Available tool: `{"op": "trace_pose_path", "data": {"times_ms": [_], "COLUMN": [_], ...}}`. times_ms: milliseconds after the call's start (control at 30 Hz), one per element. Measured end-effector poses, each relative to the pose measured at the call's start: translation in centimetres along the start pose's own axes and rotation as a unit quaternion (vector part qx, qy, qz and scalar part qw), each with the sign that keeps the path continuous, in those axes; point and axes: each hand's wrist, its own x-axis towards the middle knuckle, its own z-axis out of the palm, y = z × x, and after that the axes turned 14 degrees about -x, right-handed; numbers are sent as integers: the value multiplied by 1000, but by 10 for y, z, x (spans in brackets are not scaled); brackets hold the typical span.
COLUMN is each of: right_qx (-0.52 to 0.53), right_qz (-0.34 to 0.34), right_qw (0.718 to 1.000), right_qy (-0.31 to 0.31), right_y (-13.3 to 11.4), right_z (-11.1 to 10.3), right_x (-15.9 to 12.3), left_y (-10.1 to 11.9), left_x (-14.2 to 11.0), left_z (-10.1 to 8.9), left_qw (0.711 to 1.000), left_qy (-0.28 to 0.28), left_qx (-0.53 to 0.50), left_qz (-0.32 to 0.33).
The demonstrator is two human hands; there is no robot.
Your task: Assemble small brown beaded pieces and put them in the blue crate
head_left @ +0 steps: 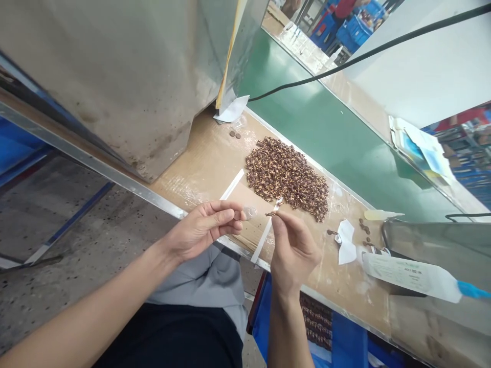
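Note:
My left hand (207,227) pinches a small clear round cap (251,211) between thumb and fingertips, just above the bench edge. My right hand (293,248) pinches a tiny brown part (271,213) at its fingertips, a short gap right of the cap. Behind both hands lies a big heap of the same small brown parts (287,176) on the cardboard-covered bench (207,158).
A grey metal housing (126,76) rises at the left. A green conveyor belt (326,128) runs behind the bench under a black cable (345,59). White paper scraps and loose brown parts (364,232) lie right, beside a white tube (414,276). A blue bin (322,327) holds more parts below.

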Motion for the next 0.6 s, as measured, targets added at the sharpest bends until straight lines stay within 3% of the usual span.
{"op": "trace_pose_path", "data": {"times_ms": [267,600], "right_qx": [123,226], "right_qz": [117,132], "right_qw": [985,963], "right_qy": [-16,-61], "right_y": [1,-17], "right_z": [7,12], "right_x": [-1,-17], "left_y": [-1,-12], "left_x": [4,2], "left_z": [6,13], "left_qw": [1000,999], "left_qy": [25,43], "left_qx": [5,26], "left_qz": [-7,18]}}
